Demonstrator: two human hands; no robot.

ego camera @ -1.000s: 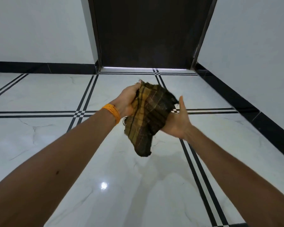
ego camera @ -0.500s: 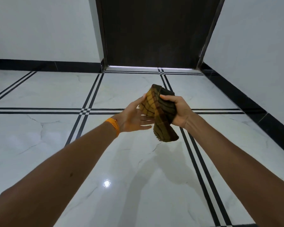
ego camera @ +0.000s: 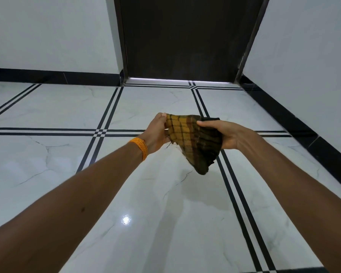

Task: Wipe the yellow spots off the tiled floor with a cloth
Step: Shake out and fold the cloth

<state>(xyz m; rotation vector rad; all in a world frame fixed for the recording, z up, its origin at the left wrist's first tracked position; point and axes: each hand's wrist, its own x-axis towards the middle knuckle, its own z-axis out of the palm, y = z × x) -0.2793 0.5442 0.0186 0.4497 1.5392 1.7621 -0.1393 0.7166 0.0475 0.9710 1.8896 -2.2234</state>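
Observation:
A yellow-brown checked cloth (ego camera: 193,138) hangs in the air between my two hands, folded into a rough wedge with its tip pointing down. My left hand (ego camera: 156,134), with an orange band at the wrist, pinches the cloth's left top corner. My right hand (ego camera: 226,134) grips its right side, thumb on top. Both hands are held well above the white marble tiled floor (ego camera: 67,154), which has black double lines. I see no yellow spots on the floor in this view.
A dark closed door (ego camera: 185,36) stands straight ahead, with light under it. White walls with a black skirting (ego camera: 303,125) run along the left back and the right side. A lamp's reflection (ego camera: 126,220) glints on the tile below my left arm.
My left hand, open beside the cloth half a second ago, has taken hold of its left corner. The cloth is now spread wider between both hands.

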